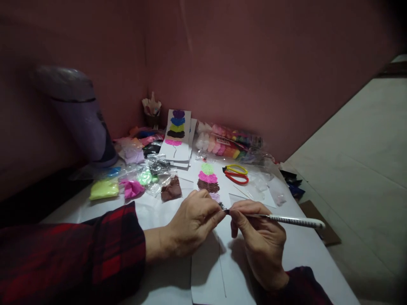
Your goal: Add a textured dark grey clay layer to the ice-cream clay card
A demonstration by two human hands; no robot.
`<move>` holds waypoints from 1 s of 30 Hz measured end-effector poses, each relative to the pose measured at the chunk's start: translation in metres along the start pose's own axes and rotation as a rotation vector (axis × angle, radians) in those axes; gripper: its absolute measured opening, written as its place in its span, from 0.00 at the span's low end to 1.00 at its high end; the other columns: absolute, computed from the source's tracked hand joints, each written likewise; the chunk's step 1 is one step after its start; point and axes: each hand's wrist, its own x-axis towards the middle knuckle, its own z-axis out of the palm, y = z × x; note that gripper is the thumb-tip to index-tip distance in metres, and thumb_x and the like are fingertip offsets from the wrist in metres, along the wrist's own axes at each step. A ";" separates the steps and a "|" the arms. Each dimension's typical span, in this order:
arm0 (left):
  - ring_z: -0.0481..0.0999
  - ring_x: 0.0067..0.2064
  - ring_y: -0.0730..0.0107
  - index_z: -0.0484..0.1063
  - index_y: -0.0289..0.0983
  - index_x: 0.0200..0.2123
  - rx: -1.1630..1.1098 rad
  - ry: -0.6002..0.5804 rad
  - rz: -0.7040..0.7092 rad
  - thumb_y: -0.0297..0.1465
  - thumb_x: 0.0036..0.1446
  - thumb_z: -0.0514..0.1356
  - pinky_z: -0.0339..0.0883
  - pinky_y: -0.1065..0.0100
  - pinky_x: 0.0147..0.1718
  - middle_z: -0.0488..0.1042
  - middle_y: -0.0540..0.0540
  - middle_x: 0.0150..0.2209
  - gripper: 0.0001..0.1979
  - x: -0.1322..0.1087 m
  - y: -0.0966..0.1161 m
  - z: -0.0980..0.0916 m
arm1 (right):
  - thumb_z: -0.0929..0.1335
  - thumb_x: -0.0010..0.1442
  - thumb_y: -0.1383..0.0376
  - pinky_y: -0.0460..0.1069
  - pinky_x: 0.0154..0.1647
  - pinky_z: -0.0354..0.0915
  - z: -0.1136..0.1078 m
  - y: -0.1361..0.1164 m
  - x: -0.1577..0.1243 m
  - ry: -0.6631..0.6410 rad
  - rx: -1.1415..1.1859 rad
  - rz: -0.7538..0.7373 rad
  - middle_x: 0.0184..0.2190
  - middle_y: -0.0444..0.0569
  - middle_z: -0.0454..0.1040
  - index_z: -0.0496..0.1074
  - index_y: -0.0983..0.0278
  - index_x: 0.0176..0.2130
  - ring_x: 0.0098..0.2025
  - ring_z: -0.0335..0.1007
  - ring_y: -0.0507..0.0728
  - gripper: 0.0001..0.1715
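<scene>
My left hand is closed in a pinch over the paper. At its fingertips is a small dark piece with a ridged edge, which looks like black clay. My right hand grips a slim tool with a patterned white handle pointing right. The working end of that tool is hidden where both hands' fingertips meet. Beneath them lies a white sheet with a thin drawn line. Green, pink, brown and lilac clay patches run up this sheet, partly covered by my left hand.
Yellow-and-red-handled scissors lie beyond my right hand. Clay packets, including yellow and brown, spread to the left. A card with coloured clay patches leans at the back beside bagged clay. A purple tumbler stands left.
</scene>
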 end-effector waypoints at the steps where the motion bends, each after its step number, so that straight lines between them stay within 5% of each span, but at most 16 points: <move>1: 0.65 0.32 0.70 0.66 0.34 0.24 0.001 -0.016 -0.007 0.34 0.67 0.47 0.60 0.66 0.34 0.66 0.49 0.24 0.20 0.001 0.001 -0.002 | 0.72 0.56 0.71 0.44 0.13 0.61 0.002 -0.001 0.000 0.020 0.011 0.012 0.27 0.43 0.72 0.72 0.63 0.29 0.18 0.64 0.48 0.07; 8: 0.65 0.30 0.71 0.65 0.35 0.24 -0.090 -0.022 -0.084 0.32 0.65 0.49 0.60 0.69 0.31 0.66 0.49 0.25 0.17 0.001 -0.004 -0.008 | 0.74 0.54 0.66 0.45 0.15 0.61 -0.009 0.008 0.011 0.145 0.024 0.135 0.23 0.43 0.72 0.71 0.65 0.25 0.16 0.63 0.47 0.10; 12: 0.64 0.26 0.75 0.65 0.35 0.23 -0.141 0.175 -0.254 0.32 0.64 0.51 0.57 0.72 0.27 0.64 0.51 0.22 0.16 -0.002 -0.012 -0.012 | 0.76 0.51 0.63 0.43 0.13 0.57 -0.025 0.020 0.027 0.448 0.015 0.176 0.15 0.37 0.67 0.68 0.64 0.29 0.15 0.64 0.49 0.13; 16: 0.63 0.22 0.77 0.67 0.35 0.21 -0.259 0.164 -0.315 0.36 0.62 0.55 0.56 0.73 0.23 0.65 0.52 0.18 0.18 0.000 -0.016 -0.010 | 0.74 0.55 0.62 0.43 0.14 0.61 -0.025 0.024 0.029 0.267 -0.030 0.167 0.16 0.38 0.68 0.68 0.65 0.30 0.15 0.63 0.47 0.13; 21: 0.62 0.21 0.77 0.63 0.36 0.19 -0.275 0.219 -0.442 0.40 0.65 0.50 0.56 0.72 0.22 0.63 0.52 0.17 0.23 0.003 -0.017 -0.011 | 0.74 0.55 0.62 0.42 0.11 0.58 -0.026 0.026 0.026 0.226 -0.065 0.188 0.15 0.37 0.66 0.68 0.64 0.29 0.13 0.61 0.47 0.12; 24: 0.64 0.23 0.76 0.64 0.36 0.23 -0.185 0.237 -0.389 0.35 0.66 0.49 0.58 0.72 0.25 0.65 0.52 0.20 0.19 0.003 -0.018 -0.013 | 0.74 0.55 0.63 0.42 0.11 0.59 -0.028 0.028 0.026 0.174 -0.075 0.180 0.16 0.37 0.66 0.69 0.64 0.29 0.13 0.61 0.47 0.11; 30: 0.68 0.25 0.75 0.73 0.33 0.25 -0.125 0.171 -0.259 0.28 0.55 0.63 0.60 0.72 0.26 0.72 0.49 0.22 0.07 -0.002 -0.018 -0.010 | 0.72 0.58 0.66 0.42 0.14 0.61 -0.027 0.028 0.025 0.087 -0.122 0.107 0.14 0.35 0.63 0.70 0.63 0.30 0.14 0.60 0.46 0.08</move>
